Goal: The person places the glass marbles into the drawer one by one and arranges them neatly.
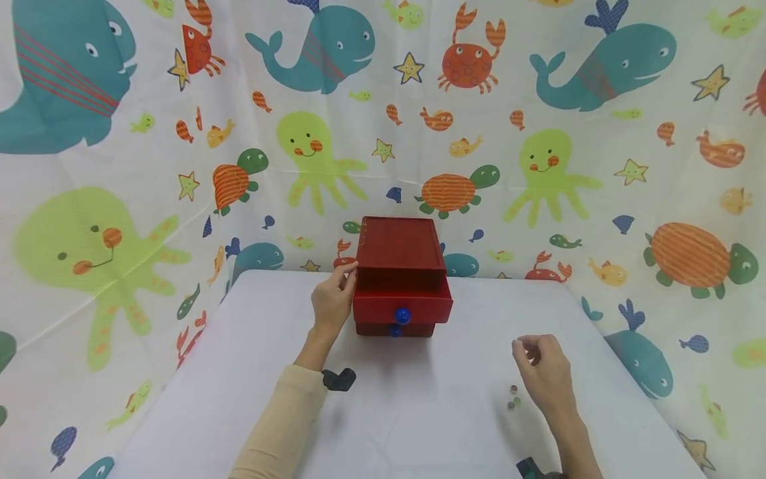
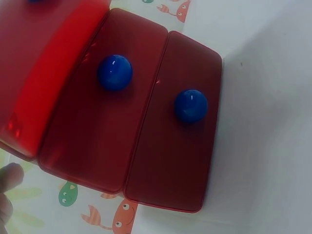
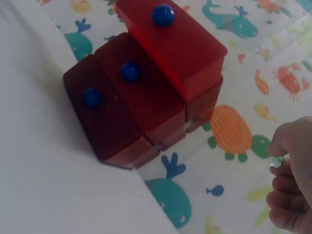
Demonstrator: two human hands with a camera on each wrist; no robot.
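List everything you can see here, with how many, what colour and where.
Table: one, white, lower middle of head view
Cloth: one, white with colourful sea creatures, behind table
Drawer unit: one, red, back of table
Top drawer: one, red, pulled out
Lower drawers: two, dark red, closed
Knobs: three, blue, one per drawer
Small pieces: three, brownish and greenish, on table
Held piece: one, pale green, in right fingers
Wrist devices: two, black, one per wrist
Sleeve: one, beige, left forearm
Left hand: one, at unit's left side
Right hand: one, over table's right
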